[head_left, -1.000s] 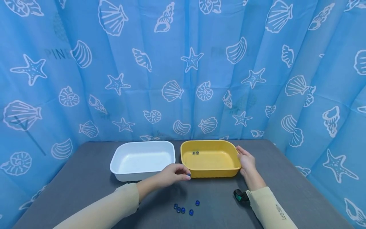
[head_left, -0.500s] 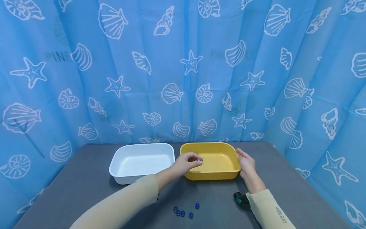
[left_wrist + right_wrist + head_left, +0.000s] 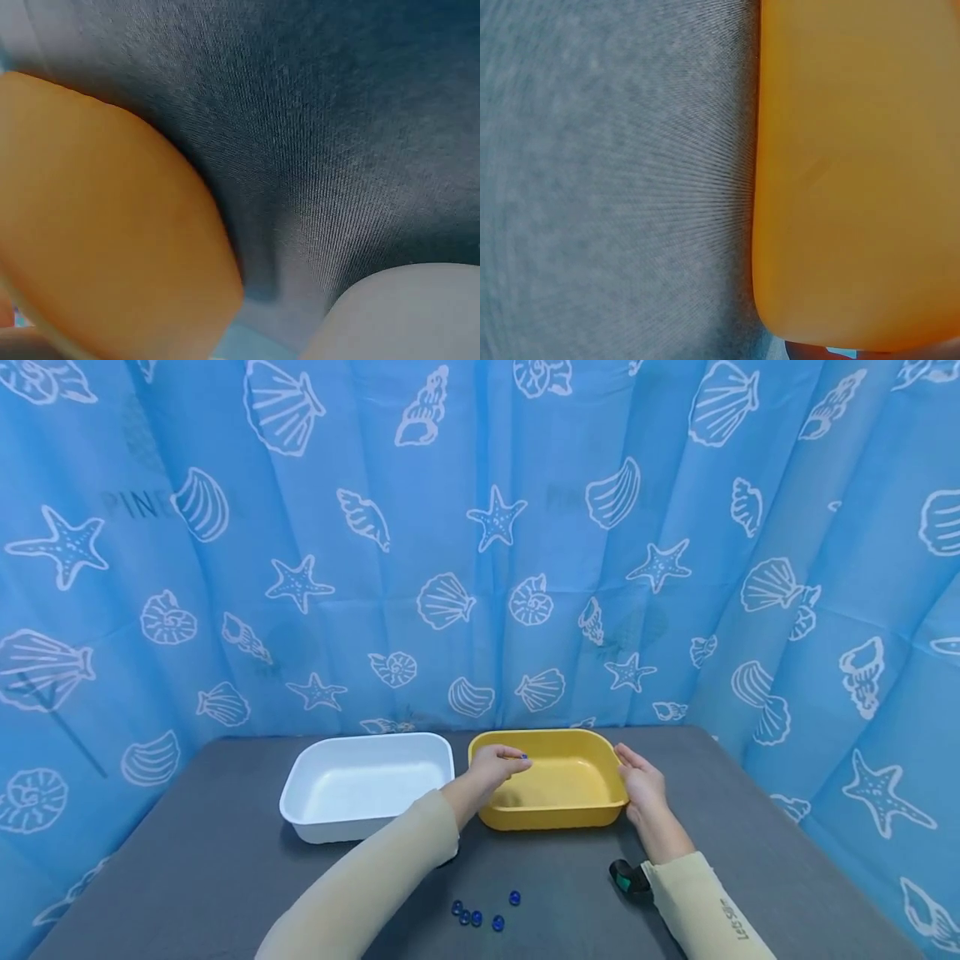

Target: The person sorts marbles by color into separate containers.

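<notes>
A yellow plastic tub stands on the grey cloth. Over its left part is my left hand, pinching a small blue glass marble between thumb and fingertips. At the tub's right end, my right hand holds the rim and side. Several blue marbles lie on the cloth in front of the tub. In the left wrist view the tub's outer wall fills the left side. The right wrist view shows its wall close up, with a bit of finger under its edge.
A white tub stands just left of the yellow one. A black strap with a green patch is by my right wrist. Behind the grey-covered table hangs a blue shell-patterned curtain.
My left hand has moved right and away from me, from the tub's front left corner to over its inside, carrying the marble. My right hand stays at the tub's right end.
</notes>
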The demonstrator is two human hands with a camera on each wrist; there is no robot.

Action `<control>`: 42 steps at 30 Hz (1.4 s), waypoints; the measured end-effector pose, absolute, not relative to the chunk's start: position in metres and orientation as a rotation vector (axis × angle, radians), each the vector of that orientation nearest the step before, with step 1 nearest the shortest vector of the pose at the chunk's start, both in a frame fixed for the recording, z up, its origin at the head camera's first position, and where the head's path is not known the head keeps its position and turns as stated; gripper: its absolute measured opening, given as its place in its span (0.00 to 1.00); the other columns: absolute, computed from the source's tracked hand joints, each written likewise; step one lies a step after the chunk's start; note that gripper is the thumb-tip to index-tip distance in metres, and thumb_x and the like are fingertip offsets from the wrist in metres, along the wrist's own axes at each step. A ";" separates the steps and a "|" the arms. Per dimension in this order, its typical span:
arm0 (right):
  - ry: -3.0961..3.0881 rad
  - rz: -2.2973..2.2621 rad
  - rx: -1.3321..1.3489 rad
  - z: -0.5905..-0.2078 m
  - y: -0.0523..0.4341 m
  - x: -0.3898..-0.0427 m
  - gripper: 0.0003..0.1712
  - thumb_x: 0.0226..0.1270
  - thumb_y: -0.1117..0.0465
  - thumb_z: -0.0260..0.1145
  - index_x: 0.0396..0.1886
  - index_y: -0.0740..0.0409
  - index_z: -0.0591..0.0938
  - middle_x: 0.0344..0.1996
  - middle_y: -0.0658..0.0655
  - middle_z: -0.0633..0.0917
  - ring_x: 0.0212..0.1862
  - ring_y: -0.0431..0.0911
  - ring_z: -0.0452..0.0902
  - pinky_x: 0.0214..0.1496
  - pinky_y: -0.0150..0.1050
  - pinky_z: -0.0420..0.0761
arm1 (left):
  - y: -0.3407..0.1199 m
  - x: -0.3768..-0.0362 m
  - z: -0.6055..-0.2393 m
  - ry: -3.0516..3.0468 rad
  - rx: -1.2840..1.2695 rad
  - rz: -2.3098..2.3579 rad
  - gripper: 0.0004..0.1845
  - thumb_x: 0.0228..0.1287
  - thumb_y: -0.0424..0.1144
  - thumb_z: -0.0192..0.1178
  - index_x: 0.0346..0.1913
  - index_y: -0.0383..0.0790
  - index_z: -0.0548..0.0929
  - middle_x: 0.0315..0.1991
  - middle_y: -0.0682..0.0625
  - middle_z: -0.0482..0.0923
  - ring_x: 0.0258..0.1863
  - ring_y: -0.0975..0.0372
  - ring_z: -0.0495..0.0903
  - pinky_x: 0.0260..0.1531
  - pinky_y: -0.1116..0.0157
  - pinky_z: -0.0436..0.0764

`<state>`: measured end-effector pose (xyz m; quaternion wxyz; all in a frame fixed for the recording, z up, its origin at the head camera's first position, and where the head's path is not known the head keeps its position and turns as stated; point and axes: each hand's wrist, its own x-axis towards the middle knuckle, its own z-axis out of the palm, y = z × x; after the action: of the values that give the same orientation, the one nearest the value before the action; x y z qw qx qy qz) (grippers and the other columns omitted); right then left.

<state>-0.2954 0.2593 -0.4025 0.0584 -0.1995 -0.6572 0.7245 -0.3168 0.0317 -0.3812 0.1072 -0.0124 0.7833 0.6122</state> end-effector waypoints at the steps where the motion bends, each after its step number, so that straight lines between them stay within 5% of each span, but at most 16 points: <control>1: -1.988 2.197 -0.609 -0.402 0.260 -0.295 0.28 0.79 0.69 0.40 0.76 0.58 0.57 0.74 0.59 0.58 0.75 0.52 0.50 0.73 0.47 0.54 | 0.034 -0.319 -0.383 2.309 -0.054 1.802 0.11 0.61 0.37 0.68 0.43 0.37 0.83 0.45 0.45 0.78 0.48 0.51 0.76 0.54 0.54 0.75; 16: -1.971 2.178 -0.600 -0.405 0.257 -0.297 0.27 0.78 0.70 0.41 0.75 0.60 0.59 0.74 0.60 0.59 0.74 0.53 0.53 0.72 0.47 0.57 | 0.047 -0.342 -0.406 2.480 -0.193 1.528 0.07 0.52 0.29 0.73 0.32 0.36 0.84 0.37 0.47 0.80 0.31 0.58 0.76 0.30 0.64 0.78; 33: -1.985 2.171 -0.619 -0.402 0.257 -0.298 0.27 0.79 0.69 0.42 0.75 0.59 0.60 0.74 0.59 0.60 0.74 0.52 0.53 0.72 0.46 0.56 | 0.052 -0.342 -0.402 2.613 -0.250 1.256 0.09 0.54 0.34 0.72 0.39 0.38 0.87 0.36 0.48 0.81 0.33 0.59 0.75 0.36 0.66 0.78; 42: -1.969 2.174 -0.645 -0.402 0.259 -0.296 0.27 0.79 0.69 0.42 0.75 0.58 0.61 0.73 0.59 0.60 0.74 0.52 0.54 0.72 0.46 0.56 | 0.055 -0.346 -0.404 2.667 -0.200 1.080 0.17 0.57 0.38 0.71 0.49 0.37 0.86 0.53 0.45 0.80 0.45 0.59 0.78 0.48 0.66 0.78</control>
<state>-0.2963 0.2586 -0.4022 0.0690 -0.2142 -0.6540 0.7222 -0.3456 0.0551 -0.4044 0.1282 -0.0689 0.9170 0.3715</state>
